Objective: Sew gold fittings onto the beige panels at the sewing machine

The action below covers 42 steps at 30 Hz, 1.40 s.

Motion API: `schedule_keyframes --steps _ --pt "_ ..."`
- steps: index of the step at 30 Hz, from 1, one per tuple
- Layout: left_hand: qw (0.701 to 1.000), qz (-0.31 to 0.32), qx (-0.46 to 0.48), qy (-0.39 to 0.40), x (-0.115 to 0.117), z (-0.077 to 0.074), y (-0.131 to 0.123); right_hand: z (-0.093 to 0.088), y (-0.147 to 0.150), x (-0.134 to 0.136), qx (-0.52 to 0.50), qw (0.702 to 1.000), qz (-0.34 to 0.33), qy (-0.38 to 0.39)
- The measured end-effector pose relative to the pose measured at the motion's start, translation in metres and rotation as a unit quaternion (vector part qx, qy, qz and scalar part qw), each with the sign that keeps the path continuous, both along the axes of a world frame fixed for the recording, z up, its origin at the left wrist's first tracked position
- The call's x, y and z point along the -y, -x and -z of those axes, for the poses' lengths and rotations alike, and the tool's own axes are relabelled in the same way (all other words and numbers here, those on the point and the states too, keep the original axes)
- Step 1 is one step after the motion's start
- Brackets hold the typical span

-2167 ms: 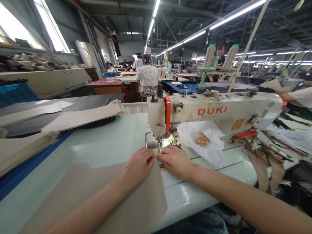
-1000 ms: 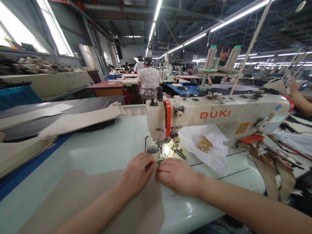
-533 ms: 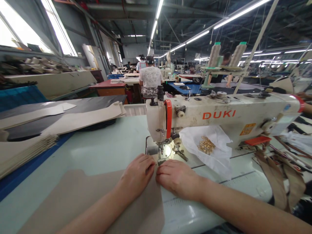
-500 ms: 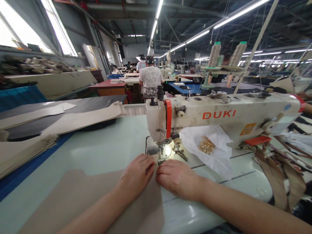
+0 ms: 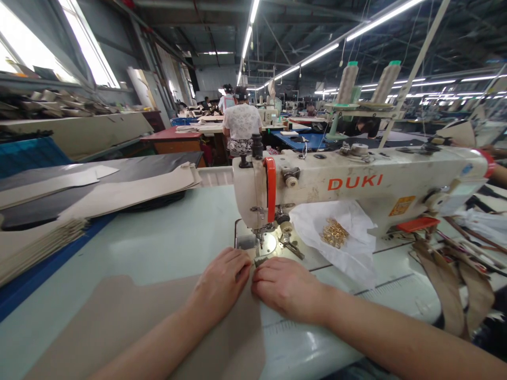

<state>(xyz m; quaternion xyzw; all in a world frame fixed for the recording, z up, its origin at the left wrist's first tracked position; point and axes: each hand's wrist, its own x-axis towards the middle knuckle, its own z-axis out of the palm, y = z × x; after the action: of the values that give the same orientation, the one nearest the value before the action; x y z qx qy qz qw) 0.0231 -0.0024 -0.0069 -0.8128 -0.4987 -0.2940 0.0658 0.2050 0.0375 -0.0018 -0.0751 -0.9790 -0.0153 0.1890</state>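
Beige panel [image 5: 122, 311] gets cropped near the tabletop's [image 5: 178, 232] front edge, left forearm [image 5: 158, 338] hides some too. Can't really see left hand [image 5: 225, 272] or right hand [image 5: 287, 287] fingertips. Gold bits [image 5: 335, 233] too tiny to ID.

Fabric panel [image 5: 119, 311] lies near edge of tabletop [image 5: 170, 232], left side, before the sewing machine [image 5: 352, 169]. Bag [image 5: 356, 261] with metal pieces [image 5: 335, 233] sits at the machine's front; straps [image 5: 443, 290] at tabletop's right edge. Panel stack [image 5: 39, 250] past left edge.

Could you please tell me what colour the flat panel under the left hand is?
The flat panel is plain greyish beige, best seen in the head view.
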Motion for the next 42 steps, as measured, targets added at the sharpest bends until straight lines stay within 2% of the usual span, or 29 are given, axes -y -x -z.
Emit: schedule_keyframes --steps 22,33,42 --pt "0.999 0.002 -0.014 -0.034 -0.0005 -0.0001 -0.0016 0.0040 0.0004 -0.0001 -0.012 1.000 0.005 0.003" --pt "1.000 0.001 -0.013 -0.010 -0.0008 -0.0002 -0.0011 0.0004 0.0006 0.0012 -0.017 1.000 0.012 0.016" --pt "1.000 0.021 -0.011 0.019 0.0034 0.0009 0.0041 -0.0045 0.0013 0.0024 -0.018 0.998 0.053 -0.010"
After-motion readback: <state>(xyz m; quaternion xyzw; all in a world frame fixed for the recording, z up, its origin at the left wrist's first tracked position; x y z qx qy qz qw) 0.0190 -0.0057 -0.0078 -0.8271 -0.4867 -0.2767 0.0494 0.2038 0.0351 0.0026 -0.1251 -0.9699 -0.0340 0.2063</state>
